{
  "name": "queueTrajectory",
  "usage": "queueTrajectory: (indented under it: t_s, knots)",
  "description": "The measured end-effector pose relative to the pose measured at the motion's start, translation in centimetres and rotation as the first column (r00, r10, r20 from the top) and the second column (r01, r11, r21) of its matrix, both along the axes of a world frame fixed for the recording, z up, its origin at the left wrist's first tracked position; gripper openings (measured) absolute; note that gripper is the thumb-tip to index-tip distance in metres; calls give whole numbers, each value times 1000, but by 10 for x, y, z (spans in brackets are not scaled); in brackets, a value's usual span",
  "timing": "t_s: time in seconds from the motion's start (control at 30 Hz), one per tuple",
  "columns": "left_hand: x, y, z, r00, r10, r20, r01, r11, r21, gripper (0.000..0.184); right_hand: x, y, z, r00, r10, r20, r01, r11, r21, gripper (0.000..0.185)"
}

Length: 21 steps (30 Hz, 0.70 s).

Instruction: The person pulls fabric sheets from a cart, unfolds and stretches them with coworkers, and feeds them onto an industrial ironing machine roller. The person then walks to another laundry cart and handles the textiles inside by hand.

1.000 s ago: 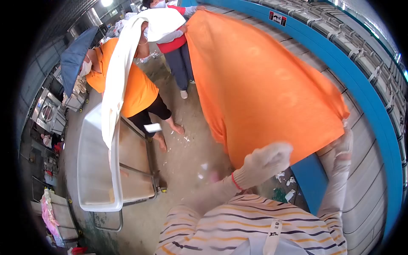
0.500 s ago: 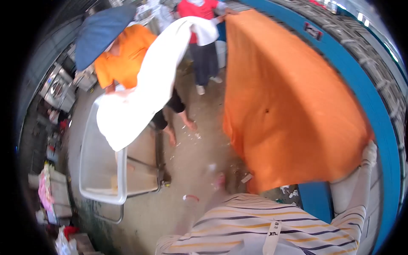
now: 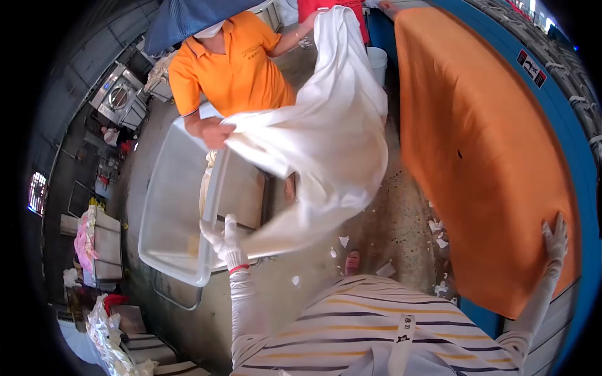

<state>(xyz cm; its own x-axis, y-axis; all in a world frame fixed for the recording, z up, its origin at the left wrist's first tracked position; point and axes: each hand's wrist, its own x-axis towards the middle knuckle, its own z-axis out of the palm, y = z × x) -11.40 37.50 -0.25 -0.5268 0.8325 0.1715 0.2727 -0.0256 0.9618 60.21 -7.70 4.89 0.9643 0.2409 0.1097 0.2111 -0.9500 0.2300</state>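
Left hand (image 3: 226, 244): fingers spread, empty as far as I see; white cloth's (image 3: 342, 119) blurred end just beside, contact unclear.
White cloth: raised by a co-worker (image 3: 241, 69); I judge it light, limp; best taken at a corner.
Orange cloth (image 3: 486, 138): draped over blue machine (image 3: 575, 135); probably soft; I'd take the hem.
Right hand (image 3: 555, 241): fingers spread, resting on orange cloth's lower part.

it's a laundry — round-doored washer (image 3: 119, 97), white cloth (image 3: 332, 135), orange cloth (image 3: 489, 169).

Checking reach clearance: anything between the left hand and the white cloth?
Nothing visible stands between the left hand and the blurred lower end of the white cloth. The cart rim shows behind the hand, not between them.
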Motion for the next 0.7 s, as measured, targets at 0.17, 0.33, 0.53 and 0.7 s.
queueTrajectory:
  t_s: [0.17,0.33,0.53,0.7]
  knots:
    - [-17,43,-10,961,-208,-182,232,965,125,106,107,-22,-5,989,-108,101,107,994,20,64]
    - [-21,94,-7,651,-710,-270,652,704,-282,74,13,96,-24,690,436,578,-624,763,170,46]
    - [92,13,-58,27,-839,-544,333,521,-786,58,-296,244,-54,418,890,-181,-418,366,832,55]
    - [201,-112,-78,286,-946,155,875,192,-445,49,-400,217,-41,180,682,-709,-219,730,647,74]
